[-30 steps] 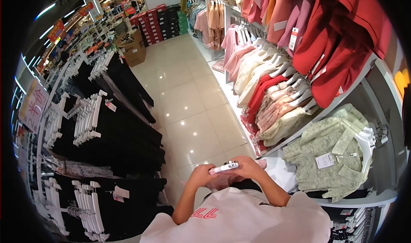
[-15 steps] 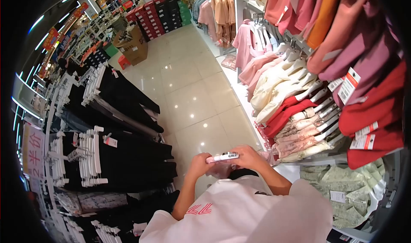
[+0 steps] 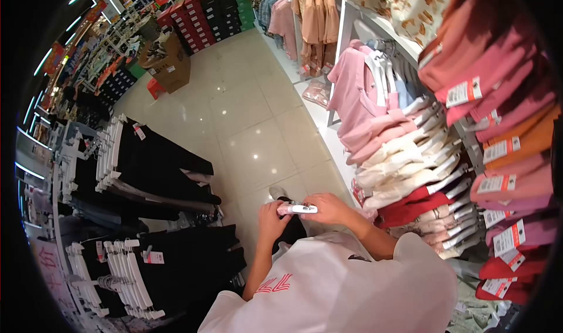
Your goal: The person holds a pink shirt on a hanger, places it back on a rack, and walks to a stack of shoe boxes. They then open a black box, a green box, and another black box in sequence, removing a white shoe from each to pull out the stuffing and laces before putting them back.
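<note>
In front of my chest, both hands hold a white hanger [image 3: 302, 209] with a pinkish garment on it. My left hand [image 3: 273, 218] is closed round its left end. At the other end, my right hand [image 3: 329, 208] grips the hanger, fingers bent. Most of the garment is hidden beneath the hanger and my hands. Below them a dark trouser leg and a shoe [image 3: 278, 193] show above the tiled floor [image 3: 246, 133].
Black trousers [image 3: 170, 163] hang on a rack at the left. Pink, cream and red tops [image 3: 404, 163] hang along the right, near my right arm. Farther up the aisle stand a cardboard box [image 3: 167, 66], a red stool [image 3: 155, 88] and stacked shoe boxes [image 3: 205, 19].
The view has moved forward along the aisle; the near racks sit lower in the frame. A shoe has come into view. Both hands still hold the hanger, now slightly higher.
</note>
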`<state>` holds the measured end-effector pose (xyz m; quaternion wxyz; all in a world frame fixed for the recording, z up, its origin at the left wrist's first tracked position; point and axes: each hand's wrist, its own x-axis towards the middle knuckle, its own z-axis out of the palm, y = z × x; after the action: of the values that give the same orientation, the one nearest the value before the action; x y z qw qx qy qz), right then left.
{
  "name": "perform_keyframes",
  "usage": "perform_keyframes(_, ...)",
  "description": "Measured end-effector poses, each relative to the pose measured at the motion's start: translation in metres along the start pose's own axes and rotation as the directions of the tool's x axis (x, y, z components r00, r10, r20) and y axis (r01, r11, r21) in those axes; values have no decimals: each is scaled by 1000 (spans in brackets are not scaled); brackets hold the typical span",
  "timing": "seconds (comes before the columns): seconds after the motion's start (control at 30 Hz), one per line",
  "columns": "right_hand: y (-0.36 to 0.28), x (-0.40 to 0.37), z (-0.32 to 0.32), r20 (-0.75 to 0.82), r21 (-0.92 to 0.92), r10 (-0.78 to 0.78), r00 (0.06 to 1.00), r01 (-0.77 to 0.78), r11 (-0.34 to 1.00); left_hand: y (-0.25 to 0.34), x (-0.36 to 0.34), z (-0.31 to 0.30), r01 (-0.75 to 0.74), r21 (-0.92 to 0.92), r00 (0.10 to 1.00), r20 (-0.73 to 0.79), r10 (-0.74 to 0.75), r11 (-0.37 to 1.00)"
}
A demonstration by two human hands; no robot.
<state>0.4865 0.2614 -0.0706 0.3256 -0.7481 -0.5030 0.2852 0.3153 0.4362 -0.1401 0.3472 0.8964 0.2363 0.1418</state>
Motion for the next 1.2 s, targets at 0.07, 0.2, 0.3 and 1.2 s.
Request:
perform_keyframes(0.07, 9, 32, -13, -17, -9, -10, 1000, 9, 1000, -19, 39, 0, -2, -26, 998, 67, 3, 1000)
perform_keyframes(0.2, 18, 115, -50, -10, 0, 34, 999, -34, 999, -49, 131, -13, 79, -138, 984, 167, -55, 987)
perform_keyframes(0.3, 18, 184, -84, -27, -15, 68, 997, -68, 998, -64, 217, -27, 54, -191, 985, 172, -21, 980)
perform_keyframes(1.2, 91, 724, -274, -199, 183, 37, 979, 0, 983, -224, 756, -139, 43, 21, 952, -305, -35, 999)
